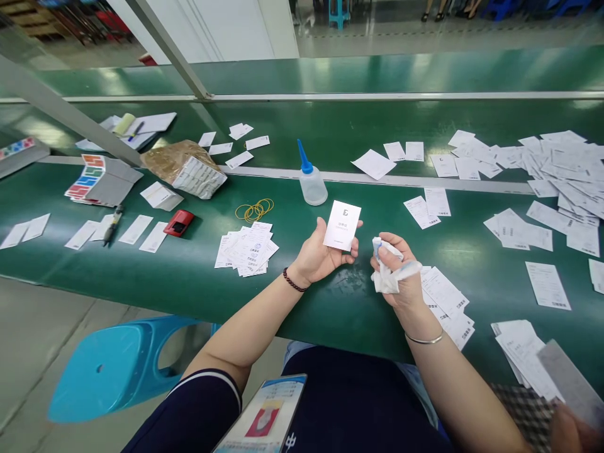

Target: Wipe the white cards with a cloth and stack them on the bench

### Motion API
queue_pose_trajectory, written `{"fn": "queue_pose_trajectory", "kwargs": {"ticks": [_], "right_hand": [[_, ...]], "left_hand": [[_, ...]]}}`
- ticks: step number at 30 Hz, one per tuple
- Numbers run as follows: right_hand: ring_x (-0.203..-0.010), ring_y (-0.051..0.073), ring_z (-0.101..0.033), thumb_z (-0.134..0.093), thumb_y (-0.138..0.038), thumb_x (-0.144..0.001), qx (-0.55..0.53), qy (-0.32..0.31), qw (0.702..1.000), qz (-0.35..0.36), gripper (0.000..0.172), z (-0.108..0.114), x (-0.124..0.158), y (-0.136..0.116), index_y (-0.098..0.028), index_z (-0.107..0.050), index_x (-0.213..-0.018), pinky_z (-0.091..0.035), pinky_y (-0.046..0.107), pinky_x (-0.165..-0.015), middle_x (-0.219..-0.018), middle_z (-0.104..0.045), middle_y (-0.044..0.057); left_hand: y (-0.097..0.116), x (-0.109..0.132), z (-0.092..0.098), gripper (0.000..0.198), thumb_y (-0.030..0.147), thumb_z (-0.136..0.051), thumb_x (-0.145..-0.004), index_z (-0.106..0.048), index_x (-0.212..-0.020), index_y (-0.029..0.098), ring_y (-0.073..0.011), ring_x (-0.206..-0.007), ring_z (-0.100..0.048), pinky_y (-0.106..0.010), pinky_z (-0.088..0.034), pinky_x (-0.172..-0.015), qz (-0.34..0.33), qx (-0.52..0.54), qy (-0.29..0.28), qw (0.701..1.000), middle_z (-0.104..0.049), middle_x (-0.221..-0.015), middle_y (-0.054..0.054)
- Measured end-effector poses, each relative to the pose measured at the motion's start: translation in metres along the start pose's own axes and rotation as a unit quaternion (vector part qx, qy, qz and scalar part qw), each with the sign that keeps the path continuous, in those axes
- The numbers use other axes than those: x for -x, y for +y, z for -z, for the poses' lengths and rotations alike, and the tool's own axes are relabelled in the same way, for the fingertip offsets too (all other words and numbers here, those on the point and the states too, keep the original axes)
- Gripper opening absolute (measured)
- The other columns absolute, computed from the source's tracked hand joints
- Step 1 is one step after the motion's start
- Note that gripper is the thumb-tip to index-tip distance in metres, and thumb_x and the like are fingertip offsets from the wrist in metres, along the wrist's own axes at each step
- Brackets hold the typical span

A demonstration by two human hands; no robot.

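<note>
My left hand [315,257] holds a small white printed card [342,225], its face with a dark logo turned up toward me. Fingers curl around the card's right edge. In my right hand [404,277] a crumpled white cloth or tissue [387,277] is bunched, with a bluish bit showing at its top. Both hands hover above the green table's near edge, a short gap between them. Just beyond them stands a squeeze bottle [313,187] with a blue pointed nozzle. A pile of printed cards [250,248] lies left of my left hand.
Many loose cards [561,163] spread over the right side. Yellow rubber bands [255,211], a red object [179,223], a pen-like tool [113,225] and a wrapped card bundle [198,176] lie to the left. Another person's hand [573,428] shows at lower right. A blue stool [99,371] stands lower left.
</note>
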State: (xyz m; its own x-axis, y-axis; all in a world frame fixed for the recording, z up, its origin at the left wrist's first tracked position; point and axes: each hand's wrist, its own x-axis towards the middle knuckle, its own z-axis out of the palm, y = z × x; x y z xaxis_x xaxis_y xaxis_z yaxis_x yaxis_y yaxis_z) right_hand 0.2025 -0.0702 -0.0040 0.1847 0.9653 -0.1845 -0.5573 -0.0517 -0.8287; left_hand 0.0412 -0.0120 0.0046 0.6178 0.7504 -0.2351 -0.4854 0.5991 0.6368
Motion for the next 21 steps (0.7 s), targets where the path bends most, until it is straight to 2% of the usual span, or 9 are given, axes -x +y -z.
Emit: {"fn": "queue_pose_trajectory", "kwargs": {"ticks": [3,5,7,10,11,13,17,21], "right_hand": [[-0.056,0.009,-0.054,-0.082,-0.039,-0.067,0.066,0.005,0.996,0.059,0.038,0.002,0.003,0.002,-0.022,-0.064,-0.096,-0.048,0.024,-0.053,-0.075,-0.062,-0.003],[-0.068,0.012,-0.060,-0.077,-0.037,-0.074,0.162,0.006,0.976,0.142,0.032,0.003,0.005,0.005,-0.022,-0.064,-0.099,-0.053,0.029,-0.064,-0.086,-0.065,0.001],[-0.084,0.016,-0.063,-0.072,-0.033,-0.080,0.280,0.008,0.924,0.258,0.024,0.004,0.006,0.008,-0.022,-0.065,-0.101,-0.055,0.034,-0.075,-0.095,-0.064,0.004],[-0.091,0.020,-0.063,-0.067,-0.025,-0.085,0.419,0.023,0.808,0.414,0.019,0.006,0.004,0.014,-0.021,-0.066,-0.103,-0.056,0.037,-0.080,-0.096,-0.062,0.007],[-0.090,0.020,-0.063,-0.065,-0.023,-0.086,0.448,0.024,0.777,0.442,0.017,0.007,0.003,0.016,-0.021,-0.066,-0.103,-0.056,0.036,-0.079,-0.095,-0.061,0.007],[-0.089,0.019,-0.064,-0.060,-0.021,-0.089,0.489,0.013,0.742,0.459,0.014,0.008,0.001,0.019,-0.021,-0.067,-0.102,-0.057,0.036,-0.077,-0.096,-0.061,0.008],[-0.088,0.019,-0.065,-0.055,-0.019,-0.091,0.500,-0.061,0.739,0.448,0.013,0.008,0.000,0.019,-0.022,-0.067,-0.096,-0.058,0.034,-0.076,-0.091,-0.062,0.006],[-0.080,0.016,-0.065,-0.055,-0.015,-0.090,0.476,-0.139,0.746,0.445,0.014,0.006,0.002,0.015,-0.021,-0.066,-0.094,-0.058,0.033,-0.074,-0.088,-0.063,0.004]], "left_hand": [[-0.006,-0.001,-0.002,0.073,0.061,-0.020,-0.096,-0.065,-0.116,0.007,-0.0171,-0.071,-0.061,-0.027,-0.047,-0.064,0.004,0.010,0.006,1.000,-0.066,-0.083,-0.013],[-0.012,-0.001,-0.005,0.067,0.057,-0.023,-0.098,-0.067,-0.111,0.007,-0.0181,-0.078,-0.063,-0.028,-0.048,-0.069,0.000,0.021,0.011,1.000,-0.068,-0.090,-0.014],[-0.019,0.000,-0.009,0.060,0.051,-0.025,-0.100,-0.068,-0.109,0.010,-0.0199,-0.089,-0.064,-0.029,-0.049,-0.078,-0.002,0.042,0.019,0.999,-0.070,-0.101,-0.014],[-0.030,0.002,-0.016,0.054,0.043,-0.024,-0.102,-0.064,-0.118,0.012,-0.0234,-0.104,-0.064,-0.036,-0.048,-0.092,0.034,0.074,0.024,0.996,-0.070,-0.109,-0.013],[-0.033,0.003,-0.018,0.054,0.041,-0.021,-0.102,-0.063,-0.121,0.011,-0.0244,-0.106,-0.064,-0.038,-0.047,-0.094,0.053,0.080,0.023,0.995,-0.071,-0.108,-0.013],[-0.036,0.004,-0.021,0.057,0.039,-0.017,-0.102,-0.062,-0.122,0.010,-0.0253,-0.107,-0.065,-0.039,-0.048,-0.094,0.083,0.089,0.029,0.992,-0.072,-0.103,-0.013],[-0.035,0.005,-0.023,0.062,0.042,-0.014,-0.102,-0.064,-0.114,0.009,-0.0234,-0.117,-0.061,-0.037,-0.044,-0.104,0.065,0.103,0.057,0.991,-0.070,-0.111,-0.014],[-0.033,0.005,-0.021,0.064,0.048,-0.018,-0.101,-0.063,-0.117,0.006,-0.0262,-0.133,-0.049,-0.041,-0.032,-0.115,0.050,0.104,0.021,0.993,-0.064,-0.126,-0.018]]}}
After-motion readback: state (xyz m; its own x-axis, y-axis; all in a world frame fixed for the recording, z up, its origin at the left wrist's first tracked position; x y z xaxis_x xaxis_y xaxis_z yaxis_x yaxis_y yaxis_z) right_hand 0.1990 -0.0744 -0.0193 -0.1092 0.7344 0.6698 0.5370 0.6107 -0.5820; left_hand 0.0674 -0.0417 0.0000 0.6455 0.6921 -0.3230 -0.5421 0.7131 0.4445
